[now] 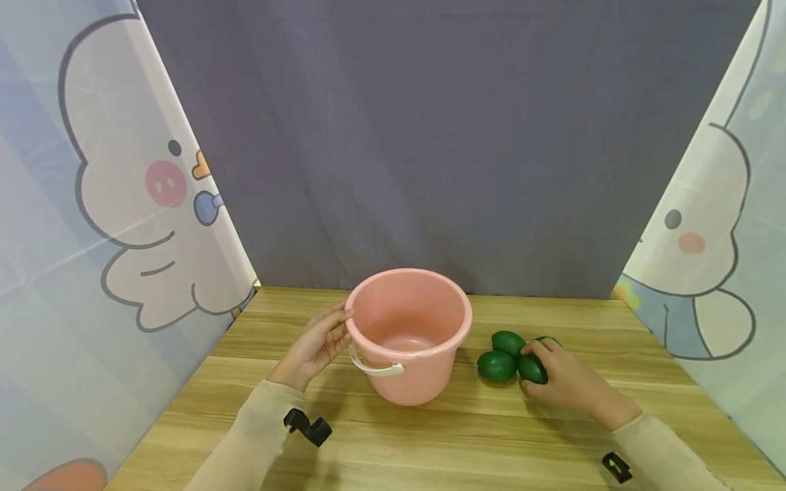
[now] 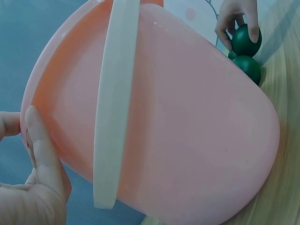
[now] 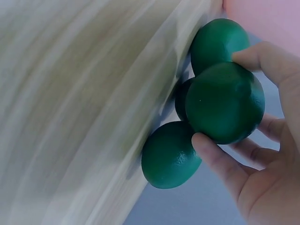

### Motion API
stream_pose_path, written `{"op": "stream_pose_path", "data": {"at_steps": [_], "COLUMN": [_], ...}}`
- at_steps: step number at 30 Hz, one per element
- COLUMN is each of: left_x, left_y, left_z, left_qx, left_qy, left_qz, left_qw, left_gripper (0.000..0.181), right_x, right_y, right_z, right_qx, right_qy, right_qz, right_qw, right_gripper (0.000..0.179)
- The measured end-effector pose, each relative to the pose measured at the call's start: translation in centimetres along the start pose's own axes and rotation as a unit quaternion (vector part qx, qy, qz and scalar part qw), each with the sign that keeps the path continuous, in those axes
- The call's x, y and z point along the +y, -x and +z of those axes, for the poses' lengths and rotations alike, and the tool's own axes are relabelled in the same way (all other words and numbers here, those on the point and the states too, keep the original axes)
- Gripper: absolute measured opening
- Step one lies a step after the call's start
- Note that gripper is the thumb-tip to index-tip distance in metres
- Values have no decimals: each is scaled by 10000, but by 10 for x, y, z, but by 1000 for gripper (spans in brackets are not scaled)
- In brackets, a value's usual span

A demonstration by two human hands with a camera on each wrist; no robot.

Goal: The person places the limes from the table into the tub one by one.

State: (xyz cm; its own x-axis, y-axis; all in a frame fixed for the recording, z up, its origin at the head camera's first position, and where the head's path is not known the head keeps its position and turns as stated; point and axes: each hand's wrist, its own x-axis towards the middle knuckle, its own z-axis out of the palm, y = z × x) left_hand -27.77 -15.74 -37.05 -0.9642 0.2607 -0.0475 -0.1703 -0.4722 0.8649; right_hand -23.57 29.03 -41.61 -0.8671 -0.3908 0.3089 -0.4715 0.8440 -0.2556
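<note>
A pink bucket (image 1: pixel 411 375) stands upright on the wooden table, its white handle (image 1: pixel 376 370) hanging down on the near left side. My left hand (image 1: pixel 316 348) pinches the bucket's left rim, with the thumb against the outside in the left wrist view. To the right of the bucket, my right hand (image 1: pixel 568 382) grips a dark green lime (image 3: pixel 225 103) between thumb and fingers. Two other limes, one nearer (image 1: pixel 497 367) and one farther back (image 1: pixel 507 342), lie just left of that hand. Another lime (image 1: pixel 548 339) shows partly behind its fingers.
The wood-grain table (image 1: pixel 430 450) reaches back to a dark grey curtain (image 1: pixel 393 136). Printed cartoon cloths hang at the left (image 1: pixel 123 293) and right (image 1: pixel 706 273) sides. The bucket's visible inside holds nothing.
</note>
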Motion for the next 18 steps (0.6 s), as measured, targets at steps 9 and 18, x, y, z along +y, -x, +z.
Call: {"op": "stream_pose_path", "data": {"at_steps": [9,18], "left_x": [0,0], "left_y": [-1,0], "left_z": [-1,1], "left_qx": [-14,4], "left_qy": [23,-20], "left_qz": [-50,-25], "left_qw": [10000,10000], "left_gripper": [53,48], "right_x": [3,2], "right_y": [-3,-5], "right_z": [-6,-12], "right_qx": [70,198], "right_qy": [-124,-22], "right_qz": [-158,-267], "right_qw": [9998,9994], "right_gripper": [46,48]}}
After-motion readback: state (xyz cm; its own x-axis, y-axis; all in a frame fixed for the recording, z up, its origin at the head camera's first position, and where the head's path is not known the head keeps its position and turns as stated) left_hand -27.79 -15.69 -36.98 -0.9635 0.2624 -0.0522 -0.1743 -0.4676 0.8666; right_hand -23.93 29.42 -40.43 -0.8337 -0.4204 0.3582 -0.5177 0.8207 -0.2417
